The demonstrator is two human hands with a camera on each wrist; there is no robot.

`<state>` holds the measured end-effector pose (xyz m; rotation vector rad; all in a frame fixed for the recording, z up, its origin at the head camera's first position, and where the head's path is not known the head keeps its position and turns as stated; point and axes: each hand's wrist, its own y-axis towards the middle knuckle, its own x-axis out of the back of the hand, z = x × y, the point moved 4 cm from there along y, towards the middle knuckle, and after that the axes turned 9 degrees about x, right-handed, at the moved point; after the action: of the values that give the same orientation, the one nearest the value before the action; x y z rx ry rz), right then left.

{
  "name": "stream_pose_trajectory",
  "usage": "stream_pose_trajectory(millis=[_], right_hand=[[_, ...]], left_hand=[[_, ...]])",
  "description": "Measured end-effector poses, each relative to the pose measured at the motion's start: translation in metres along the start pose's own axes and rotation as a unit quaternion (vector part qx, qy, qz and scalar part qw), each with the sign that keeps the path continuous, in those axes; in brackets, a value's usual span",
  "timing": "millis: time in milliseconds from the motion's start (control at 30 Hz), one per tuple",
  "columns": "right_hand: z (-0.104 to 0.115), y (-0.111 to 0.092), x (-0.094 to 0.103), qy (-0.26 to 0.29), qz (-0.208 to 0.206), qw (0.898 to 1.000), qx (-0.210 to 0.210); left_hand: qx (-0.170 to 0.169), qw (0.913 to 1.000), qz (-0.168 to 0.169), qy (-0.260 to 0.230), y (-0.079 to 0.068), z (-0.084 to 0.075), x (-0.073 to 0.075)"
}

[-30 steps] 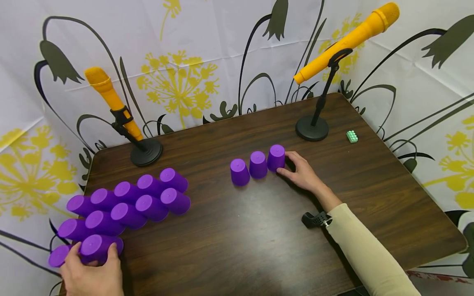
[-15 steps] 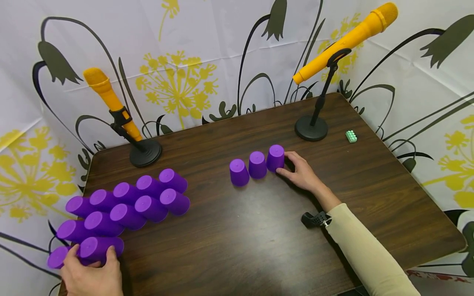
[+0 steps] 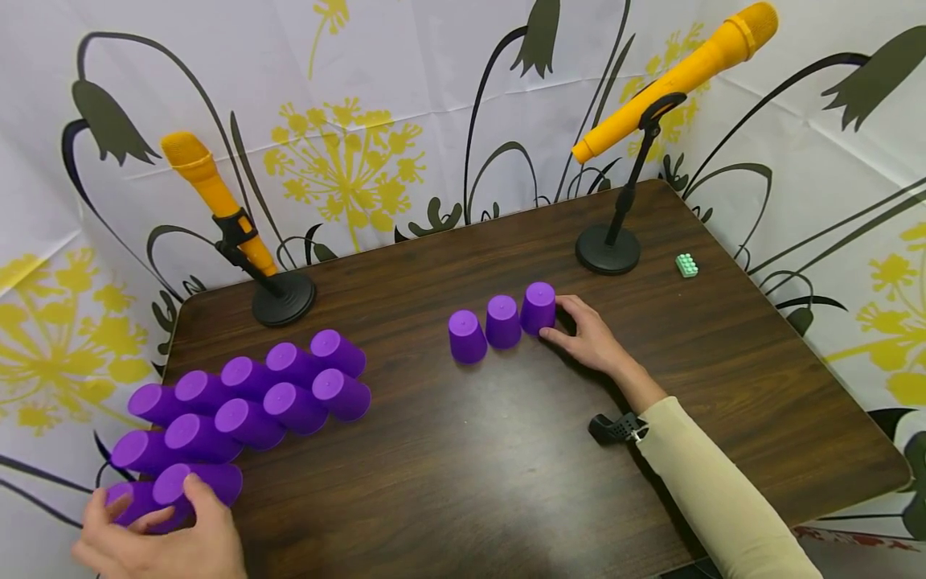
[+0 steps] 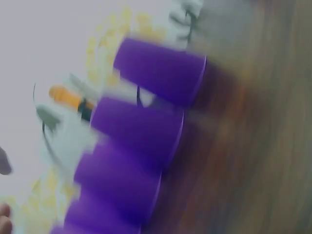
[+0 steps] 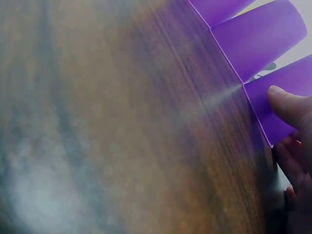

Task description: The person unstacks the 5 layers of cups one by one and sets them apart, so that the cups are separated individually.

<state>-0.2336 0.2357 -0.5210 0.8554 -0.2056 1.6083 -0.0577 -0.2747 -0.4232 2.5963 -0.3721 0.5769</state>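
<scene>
In the head view, three upside-down purple cups stand in a short row mid-table. My right hand (image 3: 589,338) holds the rightmost cup (image 3: 538,312), its thumb lying on the cup's side in the right wrist view. Left of it are the middle cup (image 3: 503,323) and the third cup (image 3: 467,338). At lower left, my left hand (image 3: 162,547) hovers with spread, bent fingers in front of the nearest cups of a larger group. Its thumb overlaps one front cup (image 3: 220,481); its fingers overlap the leftmost front cup (image 3: 130,498). The left wrist view is blurred, with fingertips apart from the cups.
Several more inverted purple cups (image 3: 292,406) form two rows behind the left hand. Two yellow microphones stand at the back, one on a left stand (image 3: 284,299), one on a right stand (image 3: 609,251). A green toy brick (image 3: 686,265) lies near the table's right edge.
My left hand has loosened from the front cup and shifted left, its fingers spreading. The leftmost front cup appears slightly further right. My right hand has stayed at its cup.
</scene>
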Motion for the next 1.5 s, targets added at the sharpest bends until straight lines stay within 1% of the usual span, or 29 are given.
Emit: stream_pose_trajectory(millis=[33, 67, 100, 133, 167, 200, 233, 267, 300, 333, 400, 433, 500, 533, 567, 667, 733, 800, 967, 1100, 1167, 1333, 1433, 1500], right_hand=[[0.0, 0.0, 0.0, 0.001, 0.0, 1.0, 0.0], [0.0, 0.0, 0.0, 0.001, -0.001, 1.0, 0.0], [0.0, 0.0, 0.0, 0.002, -0.001, 1.0, 0.0], [0.0, 0.0, 0.0, 0.001, -0.001, 1.0, -0.001], [0.0, 0.0, 0.0, 0.002, -0.001, 1.0, 0.0], [0.001, 0.0, 0.0, 0.002, 0.0, 1.0, 0.0], [0.001, -0.001, 0.0, 0.003, 0.001, 1.0, 0.0], [0.001, -0.001, -0.001, 0.003, 0.002, 1.0, 0.0], [0.001, -0.001, -0.001, 0.003, 0.002, 1.0, 0.001], [0.001, -0.001, -0.001, 0.003, 0.002, 1.0, 0.002], [0.0, -0.001, -0.001, 0.003, 0.0, 1.0, 0.003], [0.0, -0.001, -0.001, 0.003, 0.0, 1.0, 0.003], [0.0, 0.0, -0.001, 0.003, -0.001, 1.0, 0.006], [0.0, 0.0, -0.001, 0.003, -0.001, 1.0, 0.005], [0.0, 0.0, -0.001, 0.003, -0.001, 1.0, 0.006], [0.0, -0.001, -0.002, 0.004, 0.001, 1.0, 0.007], [0.0, -0.001, -0.002, 0.003, 0.0, 1.0, 0.005], [0.0, -0.001, -0.001, 0.001, -0.003, 1.0, 0.006], [0.0, 0.0, 0.0, 0.001, -0.007, 1.0, 0.011], [0.0, -0.001, 0.0, 0.001, -0.007, 1.0, 0.015], [0.0, -0.001, 0.0, 0.0, -0.007, 1.0, 0.014], [0.0, -0.001, 0.0, 0.0, -0.005, 1.0, 0.012], [-0.001, -0.001, 0.0, 0.002, -0.004, 1.0, 0.011], [-0.001, -0.001, 0.0, 0.002, -0.005, 1.0, 0.012]], left_hand=[[-0.029, 0.9991, -0.017, -0.026, -0.006, -0.01, 0.0], [-0.06, 0.9957, -0.028, -0.064, -0.013, -0.02, -0.002], [-0.093, 0.9899, -0.029, -0.103, -0.02, -0.028, -0.006], [-0.122, 0.982, -0.021, -0.143, -0.028, -0.036, -0.011], [-0.151, 0.9719, -0.006, -0.181, -0.036, -0.043, -0.017], [-0.179, 0.96, 0.02, -0.214, -0.044, -0.05, -0.025], [-0.208, 0.9484, 0.051, -0.234, -0.053, -0.056, -0.034], [-0.229, 0.9377, 0.09, -0.245, -0.062, -0.061, -0.042], [-0.256, 0.9256, 0.131, -0.246, -0.071, -0.065, -0.052], [-0.283, 0.9118, 0.172, -0.243, -0.08, -0.069, -0.061], [-0.322, 0.884, 0.254, -0.224, -0.099, -0.076, -0.079], [-0.332, 0.8718, 0.291, -0.211, -0.109, -0.079, -0.088], [-0.337, 0.8517, 0.358, -0.18, -0.125, -0.085, -0.106], [-0.333, 0.8441, 0.386, -0.166, -0.132, -0.087, -0.115], [-0.328, 0.8384, 0.408, -0.151, -0.138, -0.09, -0.124], [-0.321, 0.824, 0.455, -0.103, -0.154, -0.098, -0.148], [-0.316, 0.8181, 0.472, -0.09, -0.162, -0.104, -0.162], [-0.305, 0.8156, 0.484, -0.086, -0.167, -0.11, -0.174], [-0.261, 0.819, 0.502, -0.097, -0.172, -0.123, -0.196], [-0.243, 0.8194, 0.512, -0.087, -0.175, -0.127, -0.206], [-0.24, 0.8183, 0.515, -0.085, -0.176, -0.126, -0.21], [-0.239, 0.8165, 0.515, -0.104, -0.175, -0.122, -0.213], [-0.239, 0.8194, 0.508, -0.113, -0.172, -0.118, -0.209], [-0.235, 0.8217, 0.506, -0.119, -0.169, -0.115, -0.203]])
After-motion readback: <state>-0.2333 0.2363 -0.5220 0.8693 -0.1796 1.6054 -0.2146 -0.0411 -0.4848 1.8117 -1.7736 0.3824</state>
